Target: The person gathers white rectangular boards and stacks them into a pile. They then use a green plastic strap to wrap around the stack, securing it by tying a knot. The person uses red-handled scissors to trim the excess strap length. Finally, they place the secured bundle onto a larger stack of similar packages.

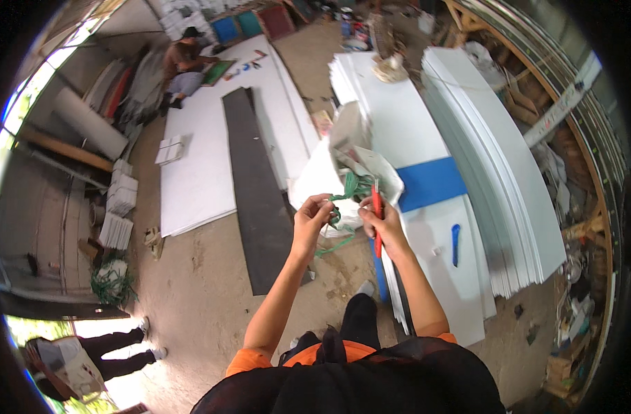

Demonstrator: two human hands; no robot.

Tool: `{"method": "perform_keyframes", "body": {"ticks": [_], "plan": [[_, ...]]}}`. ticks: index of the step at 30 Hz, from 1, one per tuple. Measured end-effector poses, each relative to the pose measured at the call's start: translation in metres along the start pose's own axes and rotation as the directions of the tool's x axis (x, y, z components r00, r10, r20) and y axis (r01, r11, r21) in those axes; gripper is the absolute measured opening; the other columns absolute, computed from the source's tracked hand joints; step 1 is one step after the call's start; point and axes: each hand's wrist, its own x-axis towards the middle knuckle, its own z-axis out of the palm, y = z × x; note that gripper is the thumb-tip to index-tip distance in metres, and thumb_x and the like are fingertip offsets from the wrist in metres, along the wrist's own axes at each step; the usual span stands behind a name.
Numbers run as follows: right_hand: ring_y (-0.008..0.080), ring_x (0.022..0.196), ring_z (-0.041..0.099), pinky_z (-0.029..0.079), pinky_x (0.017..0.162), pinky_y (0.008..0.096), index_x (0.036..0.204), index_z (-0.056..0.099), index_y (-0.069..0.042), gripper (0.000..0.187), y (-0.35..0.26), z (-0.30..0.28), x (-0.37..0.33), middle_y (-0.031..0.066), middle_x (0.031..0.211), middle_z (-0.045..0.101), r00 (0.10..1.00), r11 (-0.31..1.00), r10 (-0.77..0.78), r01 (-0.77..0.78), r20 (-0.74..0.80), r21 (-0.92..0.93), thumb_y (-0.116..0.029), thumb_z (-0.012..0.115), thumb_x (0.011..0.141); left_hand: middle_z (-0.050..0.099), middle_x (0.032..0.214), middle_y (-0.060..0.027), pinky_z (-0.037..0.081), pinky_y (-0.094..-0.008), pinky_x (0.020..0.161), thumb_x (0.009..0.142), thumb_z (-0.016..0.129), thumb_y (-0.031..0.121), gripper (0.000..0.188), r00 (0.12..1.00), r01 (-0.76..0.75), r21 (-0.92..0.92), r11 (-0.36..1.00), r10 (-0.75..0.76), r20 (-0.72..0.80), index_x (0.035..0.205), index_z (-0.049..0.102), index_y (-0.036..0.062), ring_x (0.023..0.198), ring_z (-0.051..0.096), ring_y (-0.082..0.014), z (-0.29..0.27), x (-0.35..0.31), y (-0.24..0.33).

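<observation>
My left hand (314, 214) is closed, its fingertips pinching green plastic twine (357, 184). Loose strands of the twine trail below and between my hands. A slim red utility knife (377, 214) is gripped in my right hand (384, 224), held lengthwise along the palm, near the twine. Whether its blade is out is too small to tell. Just beyond both hands sits a crumpled white sack (312, 181), partly behind the twine. To the right, a blue utility knife (455, 245) lies on a stack of white sheets (426, 241).
A blue strip (433, 185) crosses the white sheets. More stacked white panels (495, 159) stand at right. Left of me, a long dark board (250, 172) lies over white sheets (195, 172). One person (184, 65) sits at the far left; another person (74, 359) stands at lower left.
</observation>
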Motion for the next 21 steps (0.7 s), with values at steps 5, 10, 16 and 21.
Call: {"method": "perform_keyframes", "body": {"ticks": [5, 10, 16, 21], "plan": [[0.0046, 0.046, 0.040, 0.030, 0.041, 0.0195, 0.101, 0.048, -0.006, 0.037, 0.003, 0.156, -0.032, -0.0035, 0.064, 0.046, 0.987, 0.983, -0.086, 0.107, 0.139, -0.150, -0.017, 0.069, 0.073, 0.057, 0.085, -0.0006, 0.039, -0.0196, 0.063, 0.083, 0.057, 0.013, 0.016, 0.978, -0.204, 0.191, 0.960, 0.208, 0.001, 0.096, 0.055, 0.0042, 0.070, 0.049, -0.0054, -0.089, -0.100, 0.065], [0.0055, 0.048, 0.044, 0.035, 0.043, 0.0196, 0.099, 0.049, -0.005, 0.032, 0.031, 0.311, -0.092, -0.0006, 0.066, 0.049, 0.916, 0.975, -0.123, 0.183, 0.381, -0.125, -0.003, 0.065, 0.072, 0.052, 0.075, 0.0013, 0.035, -0.0191, 0.053, 0.085, 0.055, 0.016, 0.020, 0.928, -0.297, 0.260, 0.919, 0.342, -0.148, 0.100, 0.053, 0.0022, 0.061, 0.044, -0.0044, -0.214, -0.221, 0.107], [0.0093, 0.057, 0.055, 0.037, 0.048, 0.0198, 0.102, 0.048, -0.004, 0.031, 0.064, 0.469, -0.154, 0.0028, 0.070, 0.056, 0.776, 0.968, -0.085, 0.214, 0.625, -0.134, -0.002, 0.063, 0.075, 0.054, 0.061, 0.0001, 0.037, -0.0201, 0.052, 0.083, 0.059, 0.020, 0.022, 0.723, -0.215, 0.646, 0.732, 0.564, -0.398, 0.080, 0.060, -0.0011, 0.059, 0.048, -0.0043, -0.340, -0.358, 0.156], [0.0129, 0.062, 0.060, 0.039, 0.051, 0.0214, 0.104, 0.047, -0.003, 0.031, 0.090, 0.560, -0.182, 0.0053, 0.072, 0.059, 0.648, 0.985, -0.034, 0.153, 0.761, -0.086, -0.003, 0.061, 0.077, 0.057, 0.061, -0.0015, 0.039, -0.0208, 0.053, 0.081, 0.060, 0.017, 0.018, 0.581, -0.203, 0.661, 0.722, 0.632, -0.513, 0.081, 0.062, -0.0009, 0.059, 0.051, -0.0051, -0.411, -0.429, 0.182]]}}
